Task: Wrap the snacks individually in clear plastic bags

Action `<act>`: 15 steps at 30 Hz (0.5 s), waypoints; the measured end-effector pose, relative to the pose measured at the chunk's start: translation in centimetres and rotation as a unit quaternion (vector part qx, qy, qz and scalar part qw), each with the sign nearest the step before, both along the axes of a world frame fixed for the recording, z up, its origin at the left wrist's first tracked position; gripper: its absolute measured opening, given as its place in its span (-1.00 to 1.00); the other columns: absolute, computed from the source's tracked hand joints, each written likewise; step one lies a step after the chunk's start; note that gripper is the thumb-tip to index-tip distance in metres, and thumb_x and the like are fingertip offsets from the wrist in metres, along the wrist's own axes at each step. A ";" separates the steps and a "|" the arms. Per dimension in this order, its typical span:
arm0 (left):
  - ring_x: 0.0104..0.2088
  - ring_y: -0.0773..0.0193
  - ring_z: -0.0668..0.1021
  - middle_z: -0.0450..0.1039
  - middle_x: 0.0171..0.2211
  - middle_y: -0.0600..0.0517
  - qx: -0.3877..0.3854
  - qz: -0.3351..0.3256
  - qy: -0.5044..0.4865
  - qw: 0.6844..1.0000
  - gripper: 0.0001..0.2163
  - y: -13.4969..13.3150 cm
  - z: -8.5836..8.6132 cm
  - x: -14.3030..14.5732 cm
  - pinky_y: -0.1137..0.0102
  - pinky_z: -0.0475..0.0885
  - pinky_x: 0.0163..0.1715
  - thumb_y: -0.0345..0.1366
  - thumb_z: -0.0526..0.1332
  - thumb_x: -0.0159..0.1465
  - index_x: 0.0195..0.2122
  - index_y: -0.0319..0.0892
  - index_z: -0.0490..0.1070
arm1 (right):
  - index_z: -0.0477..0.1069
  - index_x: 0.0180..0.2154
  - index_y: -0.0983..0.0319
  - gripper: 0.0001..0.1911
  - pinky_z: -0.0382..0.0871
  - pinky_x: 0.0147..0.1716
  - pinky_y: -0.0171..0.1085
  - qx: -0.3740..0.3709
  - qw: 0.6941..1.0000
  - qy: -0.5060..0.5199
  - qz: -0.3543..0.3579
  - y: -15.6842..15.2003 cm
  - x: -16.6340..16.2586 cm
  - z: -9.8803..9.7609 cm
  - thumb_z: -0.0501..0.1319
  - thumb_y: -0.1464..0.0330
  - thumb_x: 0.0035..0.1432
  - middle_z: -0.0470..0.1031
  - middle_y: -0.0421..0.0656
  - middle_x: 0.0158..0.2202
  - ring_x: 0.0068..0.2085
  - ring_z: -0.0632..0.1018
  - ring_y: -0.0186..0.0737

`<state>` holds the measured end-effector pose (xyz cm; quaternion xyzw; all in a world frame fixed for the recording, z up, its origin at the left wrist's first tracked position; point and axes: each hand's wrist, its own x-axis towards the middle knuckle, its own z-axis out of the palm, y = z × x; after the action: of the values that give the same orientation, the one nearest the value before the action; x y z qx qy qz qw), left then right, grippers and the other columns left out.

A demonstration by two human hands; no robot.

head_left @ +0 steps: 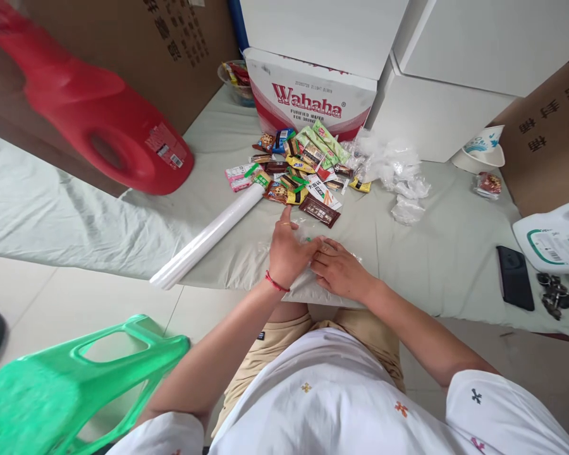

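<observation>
Close to the front edge of the cloth-covered surface, my left hand [288, 253] is at a sheet of clear plastic wrap [306, 227], index finger pointing forward and thumb reaching right. My right hand [340, 268] presses the wrap beside it, fingers close together, almost touching the left thumb. A small green item shows through the plastic between them, too covered to name. Just beyond lies a pile of wrapped snacks [303, 165], with a dark brown snack bar [319, 210] nearest my hands. Left of them rests a long white roll of plastic film [211, 237].
Crumpled clear plastic bags [391, 165] lie right of the pile, before a Wahaha carton [313, 95]. A red jug [109, 120] stands left. Farther right are a phone [515, 278], keys [556, 294] and a white jug [557, 237]. A green stool [76, 385] is on the floor.
</observation>
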<state>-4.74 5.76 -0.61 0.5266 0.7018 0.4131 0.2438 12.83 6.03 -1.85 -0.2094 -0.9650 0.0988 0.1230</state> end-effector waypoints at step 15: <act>-0.14 0.09 0.54 0.55 -0.15 -0.04 0.036 0.039 0.091 0.994 -0.74 -3.1 -0.8 -9.0 0.17 0.45 -0.04 -0.32 0.20 0.19 -0.09 -0.14 0.50 | 0.56 -0.08 0.19 -0.72 0.14 0.37 0.14 -0.026 0.999 0.033 0.026 0.6 0.1 -0.1 0.18 0.54 0.24 0.42 -0.04 0.34 0.43 0.30 -0.03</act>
<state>-13.78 2.62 -1.38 0.5430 0.7256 0.3978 0.1431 12.95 6.62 -1.95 -0.1837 -0.9628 0.1339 0.1464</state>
